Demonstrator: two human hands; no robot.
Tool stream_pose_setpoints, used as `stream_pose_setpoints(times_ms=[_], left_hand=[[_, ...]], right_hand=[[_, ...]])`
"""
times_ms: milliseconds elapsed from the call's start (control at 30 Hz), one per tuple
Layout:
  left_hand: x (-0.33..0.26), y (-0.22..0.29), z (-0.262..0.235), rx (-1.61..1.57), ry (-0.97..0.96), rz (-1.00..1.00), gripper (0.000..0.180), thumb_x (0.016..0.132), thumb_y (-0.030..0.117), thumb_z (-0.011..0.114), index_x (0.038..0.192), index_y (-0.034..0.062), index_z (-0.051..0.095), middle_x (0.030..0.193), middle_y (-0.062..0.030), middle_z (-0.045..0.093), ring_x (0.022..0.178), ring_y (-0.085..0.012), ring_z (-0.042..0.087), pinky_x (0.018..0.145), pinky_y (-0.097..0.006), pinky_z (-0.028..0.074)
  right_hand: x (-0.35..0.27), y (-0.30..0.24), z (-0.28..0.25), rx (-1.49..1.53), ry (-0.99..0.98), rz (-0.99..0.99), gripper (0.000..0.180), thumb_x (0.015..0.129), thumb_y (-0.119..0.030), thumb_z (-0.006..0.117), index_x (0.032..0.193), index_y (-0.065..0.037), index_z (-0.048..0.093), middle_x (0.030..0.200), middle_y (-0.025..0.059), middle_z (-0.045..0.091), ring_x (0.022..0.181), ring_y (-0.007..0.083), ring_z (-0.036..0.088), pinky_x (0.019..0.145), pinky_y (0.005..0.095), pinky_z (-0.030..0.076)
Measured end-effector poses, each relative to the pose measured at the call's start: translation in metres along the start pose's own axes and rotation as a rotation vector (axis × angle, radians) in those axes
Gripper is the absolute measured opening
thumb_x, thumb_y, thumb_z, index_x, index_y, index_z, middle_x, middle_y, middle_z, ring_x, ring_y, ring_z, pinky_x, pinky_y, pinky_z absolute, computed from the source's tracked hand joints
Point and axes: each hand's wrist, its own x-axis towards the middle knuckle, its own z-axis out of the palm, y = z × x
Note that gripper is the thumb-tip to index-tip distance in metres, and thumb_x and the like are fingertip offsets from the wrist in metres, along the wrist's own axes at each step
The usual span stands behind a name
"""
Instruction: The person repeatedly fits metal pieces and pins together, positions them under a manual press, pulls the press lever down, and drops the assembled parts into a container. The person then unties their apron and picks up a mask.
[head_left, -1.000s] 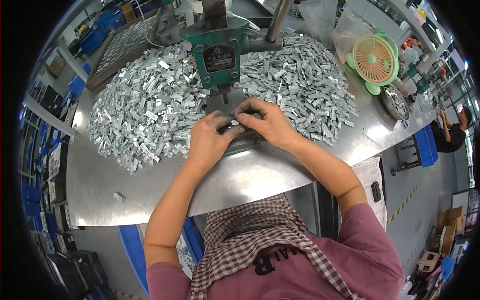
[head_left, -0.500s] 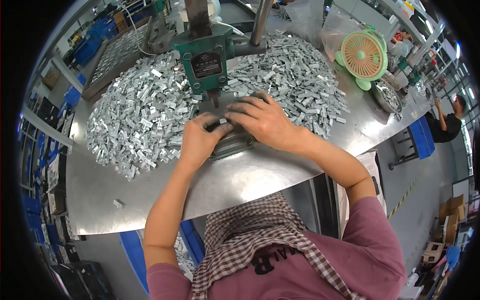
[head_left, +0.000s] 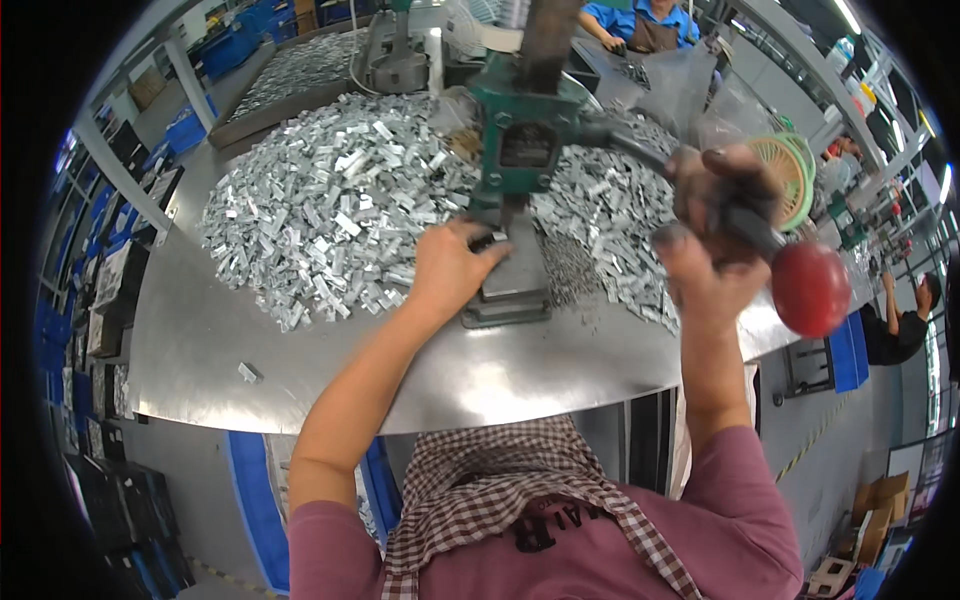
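Note:
A green hand press (head_left: 525, 135) stands on the steel table, its ram above a grey base (head_left: 515, 275). My left hand (head_left: 450, 270) is closed at the base, thumb and fingers pinching a small metal piece (head_left: 500, 237) under the ram; the fingers partly hide it. Up at the right, my right hand (head_left: 715, 225) is blurred by motion, its fingers around the dark press lever (head_left: 752, 230). A red ball knob (head_left: 811, 290) ends this lever, beyond the hand. Heaped silver metal pieces (head_left: 330, 205) lie left of the press, with more (head_left: 610, 200) behind and right.
One loose piece (head_left: 249, 372) lies near the table's front left edge (head_left: 180, 410). Small dark scraps (head_left: 568, 270) are scattered beside the press base. A green fan (head_left: 785, 175) stands behind my right hand. Across the table is a person in blue (head_left: 650, 25); another sits far right (head_left: 905, 320).
My right hand has left the press base and moved right and up onto the lever, whose red knob is now in view. My left hand stays at the base. The whole view has shifted.

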Motion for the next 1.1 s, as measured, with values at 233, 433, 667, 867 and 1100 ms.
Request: stream_pose_setpoints(times_ms=[233,433,667,867,1100], left_hand=[[-0.022,-0.004,-0.028,-0.027,-0.056,-0.019,0.025,0.068,0.019,0.071,0.087,0.0042,0.066,0.092,-0.0155,0.061,0.083,-0.0310,0.059,0.073,-0.038,0.047],[-0.110,-0.036,-0.115,0.696,-0.054,-0.156,0.023,0.071,0.012,0.064,0.093,0.0055,0.063,0.096,-0.0138,0.060,0.092,-0.0303,0.055,0.076,-0.038,0.044],[-0.071,-0.004,-0.047,0.842,-0.087,0.192,0.016,0.075,0.008,0.051,0.084,0.0025,0.062,0.091,-0.0123,0.057,0.090,-0.0283,0.052,0.079,-0.040,0.041],[-0.057,-0.036,-0.037,0.920,-0.119,0.079,0.023,0.070,0.021,0.068,0.083,0.0035,0.062,0.086,-0.0099,0.058,0.087,-0.0261,0.053,0.078,-0.038,0.040],[-0.050,-0.007,-0.067,0.546,-0.098,-0.150,0.023,0.072,0.013,0.067,0.090,0.0006,0.059,0.075,-0.0145,0.063,0.069,-0.0346,0.058,0.063,-0.039,0.046]], right_hand=[[0.069,0.039,-0.021,0.219,0.119,0.340,0.031,0.083,-0.019,0.061,0.103,0.003,0.057,0.076,0.0041,0.055,0.067,0.0130,0.049,0.068,0.0270,0.039],[0.082,0.027,0.018,0.068,0.383,0.303,0.019,0.082,-0.014,0.062,0.094,-0.002,0.054,0.057,-0.0080,0.033,0.048,0.0026,0.030,0.045,0.0188,0.024],[0.075,0.030,-0.014,0.034,0.232,0.302,0.027,0.078,-0.017,0.065,0.097,-0.001,0.055,0.069,-0.0009,0.048,0.062,0.0087,0.045,0.057,0.0226,0.034],[-0.055,0.099,-0.082,-0.815,-0.095,0.545,0.034,0.080,-0.026,0.063,0.106,-0.005,0.058,0.097,0.0120,0.061,0.086,0.0219,0.059,0.076,0.0320,0.045],[-0.120,0.157,-0.072,-1.247,-0.680,0.436,0.022,0.074,-0.018,0.064,0.094,-0.009,0.058,0.091,0.0091,0.057,0.091,0.0271,0.055,0.076,0.0418,0.043]])
